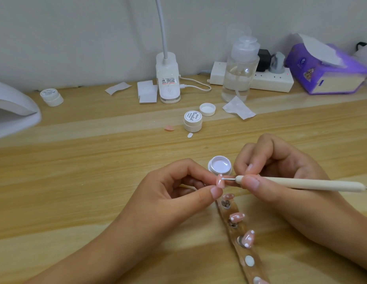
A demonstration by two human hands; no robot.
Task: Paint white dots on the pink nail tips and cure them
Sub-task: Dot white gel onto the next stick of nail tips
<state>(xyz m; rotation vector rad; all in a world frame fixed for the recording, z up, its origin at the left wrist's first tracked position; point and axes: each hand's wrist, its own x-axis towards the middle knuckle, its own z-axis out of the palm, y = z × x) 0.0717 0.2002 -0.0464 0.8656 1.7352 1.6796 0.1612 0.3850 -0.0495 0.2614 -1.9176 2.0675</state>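
Now the left hand (168, 193) pinches a pink nail tip (220, 182) between thumb and fingertips, its grip narrow and closed on that one tip. The tip is held at the far end of the holder strip (258, 269); I cannot tell whether it is fixed to the strip. The right hand (281, 173) has its grip wrapped around a cream-handled dotting tool (301, 183), pen-fashion, with the handle pointing right. The tool's thin metal point touches the held tip, where a small white blob shows.

Just behind the two hands an open jar of white gel (220, 167) stands on the wooden surface (96, 181). Along the strip, nearer the person, sit more pink tips, two of which, the dotted tips (237, 217), plainly carry white dots.

Farther back are a closed white jar (193, 121), a loose lid (207, 109) just beside it and a stray pink tip (169, 128). The white curing lamp (12, 107) stands at the left edge, well apart from the hands. By the wall are a clear bottle (240, 72), a power strip (266, 80) and a purple tissue box (326, 68)
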